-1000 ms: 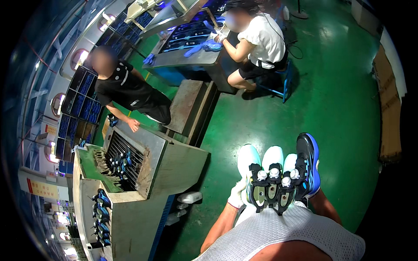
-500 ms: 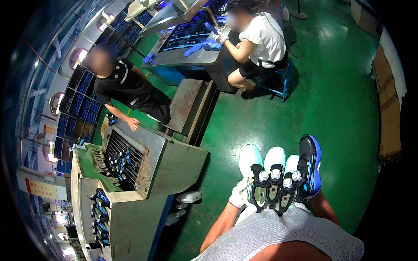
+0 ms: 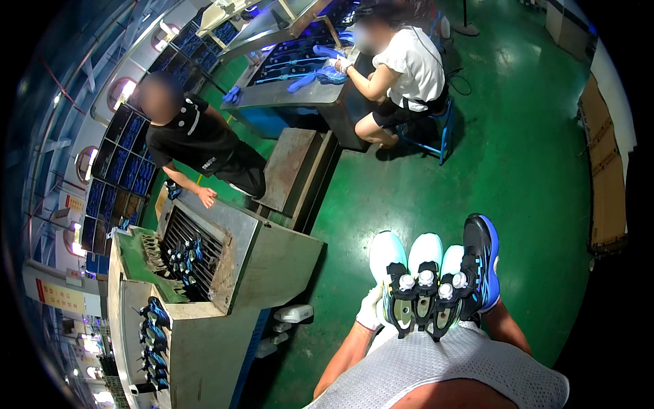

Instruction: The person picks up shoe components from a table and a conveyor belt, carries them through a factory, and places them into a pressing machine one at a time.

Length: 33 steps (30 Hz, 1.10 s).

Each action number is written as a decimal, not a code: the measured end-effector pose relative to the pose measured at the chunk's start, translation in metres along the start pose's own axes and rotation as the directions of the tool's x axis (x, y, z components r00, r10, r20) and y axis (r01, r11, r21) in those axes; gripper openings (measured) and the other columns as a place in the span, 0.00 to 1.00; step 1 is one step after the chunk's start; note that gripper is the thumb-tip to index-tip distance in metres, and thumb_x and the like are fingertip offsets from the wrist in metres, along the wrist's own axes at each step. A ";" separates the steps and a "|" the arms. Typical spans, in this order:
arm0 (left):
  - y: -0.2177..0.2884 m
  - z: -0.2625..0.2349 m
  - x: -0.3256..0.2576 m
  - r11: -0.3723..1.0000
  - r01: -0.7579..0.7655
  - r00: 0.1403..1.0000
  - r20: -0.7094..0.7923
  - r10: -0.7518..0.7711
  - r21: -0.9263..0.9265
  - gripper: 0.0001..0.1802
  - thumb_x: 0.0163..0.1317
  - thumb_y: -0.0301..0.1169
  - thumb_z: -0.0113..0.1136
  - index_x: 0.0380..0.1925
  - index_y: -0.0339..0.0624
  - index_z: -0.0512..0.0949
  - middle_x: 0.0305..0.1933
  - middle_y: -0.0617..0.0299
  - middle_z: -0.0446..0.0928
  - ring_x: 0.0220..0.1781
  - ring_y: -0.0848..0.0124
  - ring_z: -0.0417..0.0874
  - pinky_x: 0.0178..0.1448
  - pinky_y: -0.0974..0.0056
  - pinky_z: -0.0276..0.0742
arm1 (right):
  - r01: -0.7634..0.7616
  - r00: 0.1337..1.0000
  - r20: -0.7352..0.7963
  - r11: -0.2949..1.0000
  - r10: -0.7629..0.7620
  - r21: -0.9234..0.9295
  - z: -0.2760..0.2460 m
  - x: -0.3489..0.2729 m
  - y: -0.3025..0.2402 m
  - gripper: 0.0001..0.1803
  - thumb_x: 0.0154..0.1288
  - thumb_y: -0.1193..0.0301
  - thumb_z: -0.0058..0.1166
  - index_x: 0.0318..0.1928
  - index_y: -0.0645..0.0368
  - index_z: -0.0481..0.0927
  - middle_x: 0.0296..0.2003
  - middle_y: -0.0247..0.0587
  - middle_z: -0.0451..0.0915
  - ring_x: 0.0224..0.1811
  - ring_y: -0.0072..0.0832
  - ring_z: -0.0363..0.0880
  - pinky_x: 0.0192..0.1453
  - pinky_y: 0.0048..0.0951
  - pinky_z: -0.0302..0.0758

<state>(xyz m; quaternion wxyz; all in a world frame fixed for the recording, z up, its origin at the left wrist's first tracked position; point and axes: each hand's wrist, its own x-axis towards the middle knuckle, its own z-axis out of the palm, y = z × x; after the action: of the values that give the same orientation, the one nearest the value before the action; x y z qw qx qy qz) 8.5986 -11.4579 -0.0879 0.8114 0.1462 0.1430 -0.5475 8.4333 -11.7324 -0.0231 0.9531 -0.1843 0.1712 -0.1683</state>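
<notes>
fingers (image 3: pixel 373 296) of l hand (image 3: pixel 368 311) grip mint shoes (image 3: pixel 389 253); r hand (image 3: pixel 496 263) mostly hidden by black shoe (image 3: pixel 481 236), can't tell grip. all held, not set down yet.

Blue piece (image 3: pixel 327 51) tips flatter at twelve o'clock

The whole scene has slipped slightly toward six o'clock. Beside the seated worker's gloved hand (image 3: pixel 342 64), the piece, steeply slanted half a second ago, lies nearer level.

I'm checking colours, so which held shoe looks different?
The rightmost shoe: it's black with a blue sole, while the other three shoes have mint toes.
</notes>
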 end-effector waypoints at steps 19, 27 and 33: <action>-0.067 -0.015 0.012 0.984 -0.085 0.989 -0.104 0.103 0.159 0.27 0.68 0.34 0.59 0.64 0.35 0.72 0.62 0.52 0.77 0.63 0.57 0.79 0.71 0.51 0.72 | -0.022 0.999 0.027 0.998 0.023 -0.052 -0.001 -0.026 -0.059 0.29 0.76 0.45 0.41 0.60 0.54 0.74 0.49 0.37 0.81 0.49 0.32 0.81 0.58 0.39 0.79; -0.063 0.012 0.008 0.989 -0.115 0.991 0.085 0.107 0.093 0.24 0.70 0.35 0.55 0.63 0.37 0.73 0.59 0.51 0.80 0.61 0.57 0.80 0.68 0.50 0.74 | -0.129 0.989 0.057 0.985 0.136 -0.116 0.014 -0.011 -0.064 0.27 0.75 0.47 0.44 0.59 0.55 0.75 0.49 0.37 0.82 0.49 0.32 0.81 0.58 0.39 0.79; -0.056 0.032 -0.001 0.999 -0.010 1.000 -0.010 0.009 -0.048 0.20 0.74 0.38 0.49 0.57 0.38 0.76 0.55 0.52 0.81 0.56 0.59 0.81 0.66 0.52 0.75 | -0.185 0.979 0.062 0.970 0.196 -0.155 0.018 -0.004 -0.063 0.26 0.75 0.48 0.46 0.58 0.55 0.76 0.49 0.38 0.82 0.49 0.32 0.81 0.58 0.40 0.79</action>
<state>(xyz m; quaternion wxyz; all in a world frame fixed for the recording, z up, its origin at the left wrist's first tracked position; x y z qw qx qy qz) 8.5485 -11.4900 -0.0632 0.8166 0.1301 0.1593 -0.5393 8.4208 -11.7809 0.0191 0.9543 -0.2439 0.1633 -0.0555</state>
